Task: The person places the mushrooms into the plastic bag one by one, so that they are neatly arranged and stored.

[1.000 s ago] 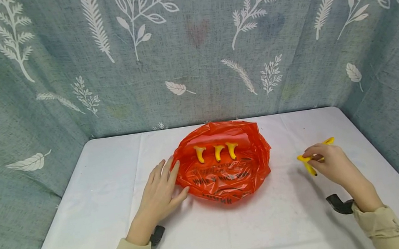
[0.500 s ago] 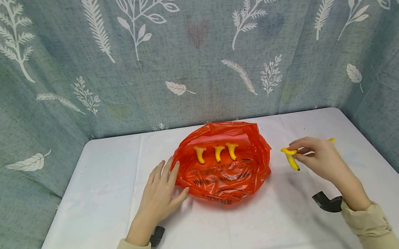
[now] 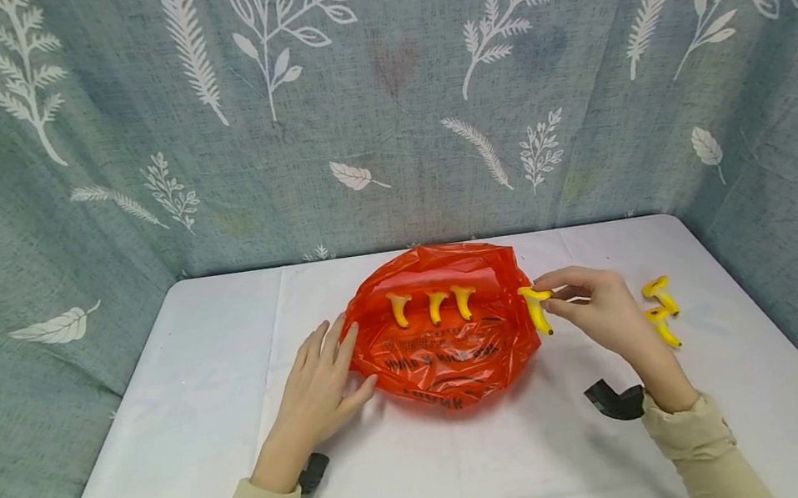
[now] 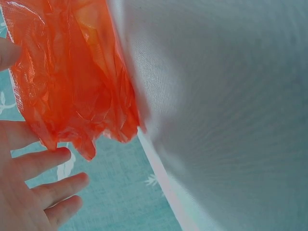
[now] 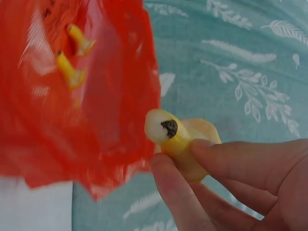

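1. The right hand (image 3: 596,309) pinches a yellow mushroom (image 3: 540,314) between thumb and fingers, by the right edge of a red bag (image 3: 455,385).
2. The left hand (image 3: 320,384), fingers extended, touches the bag's left edge.
3. The held mushroom's stem has a dark-marked end.
4. Three mushrooms (image 3: 439,308) lie inside; two others (image 3: 666,297) lie right.

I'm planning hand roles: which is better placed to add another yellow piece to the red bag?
Probably the right hand: it pinches a yellow piece by the red bag, while the left hand, at the opposite edge, holds none.
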A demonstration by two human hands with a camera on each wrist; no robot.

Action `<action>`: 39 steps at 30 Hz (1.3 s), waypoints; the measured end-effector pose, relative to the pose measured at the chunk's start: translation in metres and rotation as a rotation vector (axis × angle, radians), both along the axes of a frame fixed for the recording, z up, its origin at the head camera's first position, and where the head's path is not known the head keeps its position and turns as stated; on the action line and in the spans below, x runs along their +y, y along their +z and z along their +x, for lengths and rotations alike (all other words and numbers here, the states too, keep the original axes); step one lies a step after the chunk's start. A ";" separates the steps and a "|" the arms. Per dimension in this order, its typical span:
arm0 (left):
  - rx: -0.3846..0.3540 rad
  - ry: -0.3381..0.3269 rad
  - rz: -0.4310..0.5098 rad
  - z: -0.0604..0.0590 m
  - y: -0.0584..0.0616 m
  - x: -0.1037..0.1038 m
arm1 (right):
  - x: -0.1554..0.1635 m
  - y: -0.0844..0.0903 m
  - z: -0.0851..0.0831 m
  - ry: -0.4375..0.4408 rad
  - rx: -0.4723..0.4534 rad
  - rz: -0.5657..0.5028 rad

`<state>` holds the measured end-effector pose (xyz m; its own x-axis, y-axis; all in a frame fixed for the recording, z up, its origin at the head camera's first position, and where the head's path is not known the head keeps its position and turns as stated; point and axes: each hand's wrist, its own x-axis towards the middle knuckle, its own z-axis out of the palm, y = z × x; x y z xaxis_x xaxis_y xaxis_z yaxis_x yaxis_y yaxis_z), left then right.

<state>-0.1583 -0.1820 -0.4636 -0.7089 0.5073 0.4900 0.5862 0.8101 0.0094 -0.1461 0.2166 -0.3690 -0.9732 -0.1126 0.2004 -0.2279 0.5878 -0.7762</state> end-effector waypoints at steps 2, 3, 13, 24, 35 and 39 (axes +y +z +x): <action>0.002 0.001 -0.002 0.000 0.000 0.000 | -0.008 0.000 -0.003 0.008 -0.019 -0.025; 0.001 0.002 -0.003 0.000 0.000 -0.001 | -0.012 0.001 -0.004 0.013 -0.023 -0.036; -0.014 0.006 0.003 0.001 0.001 -0.001 | -0.056 0.001 -0.022 0.068 -0.007 -0.109; -0.019 0.007 0.005 0.001 0.001 -0.001 | -0.106 -0.010 -0.034 0.135 -0.037 -0.107; -0.028 0.016 -0.010 0.002 0.002 0.000 | -0.140 -0.034 -0.048 0.141 -0.126 -0.158; -0.033 0.022 -0.021 0.002 0.002 0.000 | -0.148 -0.041 -0.052 0.142 -0.183 -0.144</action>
